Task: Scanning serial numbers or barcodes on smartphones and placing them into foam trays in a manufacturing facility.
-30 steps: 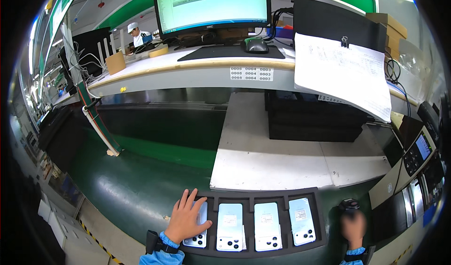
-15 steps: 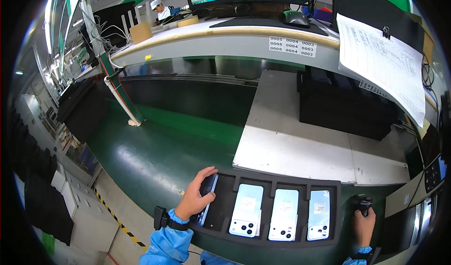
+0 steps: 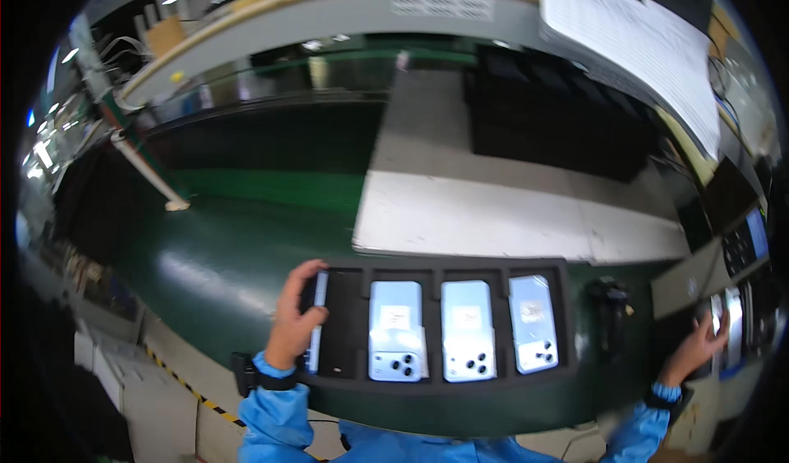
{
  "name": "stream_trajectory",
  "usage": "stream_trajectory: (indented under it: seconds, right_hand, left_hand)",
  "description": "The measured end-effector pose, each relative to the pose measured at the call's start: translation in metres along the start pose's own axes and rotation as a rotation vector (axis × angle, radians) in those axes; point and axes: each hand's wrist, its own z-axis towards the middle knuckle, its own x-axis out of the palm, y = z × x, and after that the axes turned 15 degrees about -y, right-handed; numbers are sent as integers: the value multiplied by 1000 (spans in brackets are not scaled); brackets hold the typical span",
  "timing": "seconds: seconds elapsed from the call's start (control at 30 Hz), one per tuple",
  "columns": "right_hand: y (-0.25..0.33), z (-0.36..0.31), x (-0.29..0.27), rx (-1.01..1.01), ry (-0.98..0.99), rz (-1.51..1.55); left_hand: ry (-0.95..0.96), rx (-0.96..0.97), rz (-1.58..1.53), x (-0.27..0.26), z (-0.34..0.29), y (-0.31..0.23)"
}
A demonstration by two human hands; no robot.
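Dark green worktop (image 3: 238, 249) runs under and around a black tray (image 3: 341, 344), and over that tray's left end a phone (image 3: 315, 344) stands on edge, its thin side showing. Left hand (image 3: 289, 323) grips it from the tray's outer left side, thumb and fingers pinching the phone between them. Three pale blue phones (image 3: 395, 315) lie backs up in the tray's other compartments, each with a white label and its camera lenses toward the near edge. Just right of the tray sits a dark handheld device (image 3: 609, 307), blurred. Farther right of it, the right hand (image 3: 694, 350) has its fingers apart beside a silver-and-black machine (image 3: 733, 323); whether they touch it I cannot tell. Beyond the tray's far edge come a white board (image 3: 493, 225), a black stack (image 3: 551, 134) and, higher up, clipped paper sheets (image 3: 641, 44)
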Motion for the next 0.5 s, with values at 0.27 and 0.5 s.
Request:
stream_trajectory:
  seconds: [0.27,0.5]
  right_hand:
    - [6,32,9,62,-82,-32]
    - [15,47,-12,44,-78,-48]
  left_hand:
    - [-13,-49,-25,1,0,10]
    - [12,-59,-71,16,6,2]
